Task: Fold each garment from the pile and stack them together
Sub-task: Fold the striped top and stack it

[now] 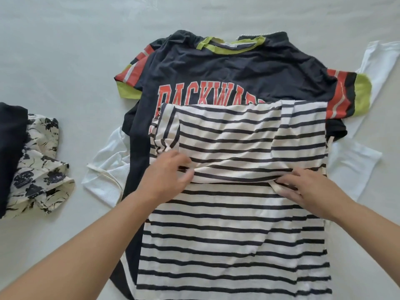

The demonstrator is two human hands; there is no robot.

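The striped shirt (238, 191) is pinched at its fold by the left hand (166, 176), at 9 o'clock, and the right hand (303, 187), at 3 o'clock, both half curled.

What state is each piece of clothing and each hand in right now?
Striped shirt: on top, partly folded, sleeves tucked in.
Navy printed T-shirt: spread flat beneath it, unfolded.
White garment: at the bottom of the pile, unfolded.
Floral garment: crumpled at the left, beside a dark garment.
Left hand: pinching the striped fold.
Right hand: pinching the same fold.
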